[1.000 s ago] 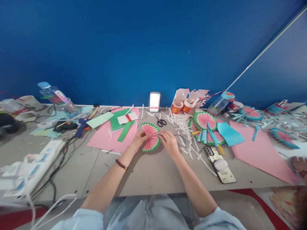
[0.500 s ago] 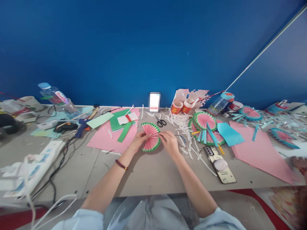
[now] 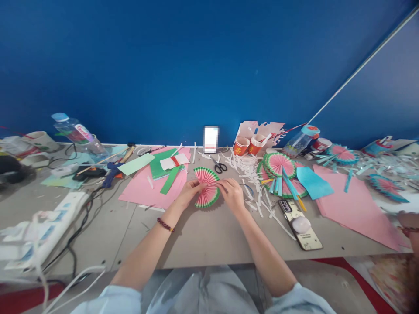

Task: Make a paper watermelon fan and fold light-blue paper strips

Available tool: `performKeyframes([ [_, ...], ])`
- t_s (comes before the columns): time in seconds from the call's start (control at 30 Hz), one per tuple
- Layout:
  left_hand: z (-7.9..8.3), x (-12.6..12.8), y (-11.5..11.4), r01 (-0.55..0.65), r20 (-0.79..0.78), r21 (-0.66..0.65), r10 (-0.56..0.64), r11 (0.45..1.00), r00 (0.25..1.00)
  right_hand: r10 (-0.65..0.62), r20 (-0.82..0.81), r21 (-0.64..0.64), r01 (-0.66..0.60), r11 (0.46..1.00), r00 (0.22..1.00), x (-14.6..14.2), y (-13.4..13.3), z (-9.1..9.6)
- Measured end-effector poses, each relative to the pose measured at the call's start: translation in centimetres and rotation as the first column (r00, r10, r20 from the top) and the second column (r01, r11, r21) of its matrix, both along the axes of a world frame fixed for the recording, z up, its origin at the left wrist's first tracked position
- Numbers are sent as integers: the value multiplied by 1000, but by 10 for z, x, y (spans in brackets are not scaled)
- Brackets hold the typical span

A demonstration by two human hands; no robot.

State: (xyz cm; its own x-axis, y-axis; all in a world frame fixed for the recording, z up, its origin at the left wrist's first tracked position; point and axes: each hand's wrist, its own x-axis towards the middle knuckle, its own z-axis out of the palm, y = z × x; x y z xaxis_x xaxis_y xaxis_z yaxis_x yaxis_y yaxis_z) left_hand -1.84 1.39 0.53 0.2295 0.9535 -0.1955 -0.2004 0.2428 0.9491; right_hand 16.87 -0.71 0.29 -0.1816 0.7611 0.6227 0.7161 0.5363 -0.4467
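A pleated paper fan [image 3: 207,198], pink with a green and white rim, is spread between my hands above the table. My left hand [image 3: 189,192] pinches it near the centre, thumb across the folds. At its right side, the fingers of my right hand [image 3: 231,192] are closed on the fan's edge; the exact spot under the fingertips is hard to make out. Black-handled scissors [image 3: 220,167] lie just beyond the fan. To the left, green paper [image 3: 163,164] rests on a pink sheet [image 3: 137,194].
White paper strips [image 3: 250,168] lie right of the scissors, near two red cups [image 3: 241,147]. Finished fans [image 3: 279,165] and a phone [image 3: 303,229] sit further right. A power strip [image 3: 62,220] with cables stands left. Another person's hand [image 3: 407,220] shows at the right edge.
My hands and the fan stay almost in place, the fan shifting very slightly right. At the right edge, the other person's hand has moved a little.
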Motion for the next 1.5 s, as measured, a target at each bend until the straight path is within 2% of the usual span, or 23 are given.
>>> performKeyframes([
  [0.47,4,-1,-1,28,28,-30,-27,999,999,6,-73,8,-5,1000,997,-1,-2,4],
  [0.77,4,-1,-1,43,32,-11,-43,999,999,16,-190,-18,-19,1000,982,-1,-3,1],
  [0.93,-1,-2,0,48,12,-5,-48,999,999,10,-205,-8,-11,1000,979,-1,-3,2],
  [1.23,1,0,-1,34,36,-29,-32,999,999,30,-158,-12,-32,999,987,0,-3,5],
  [1.3,-1,1,1,4,36,-33,-2,999,999,22,-138,-18,-25,1000,990,1,-3,4],
  [1.37,-3,1,3,-84,11,17,83,996,996,11,-115,-14,-13,1000,993,2,-2,3],
  [1.43,-4,2,3,-224,-70,170,238,960,969,5,-89,-8,-6,1000,996,2,-2,3],
  [1.5,-2,1,1,-302,-185,389,395,870,900,3,-63,1,-3,1000,998,1,-1,3],
])
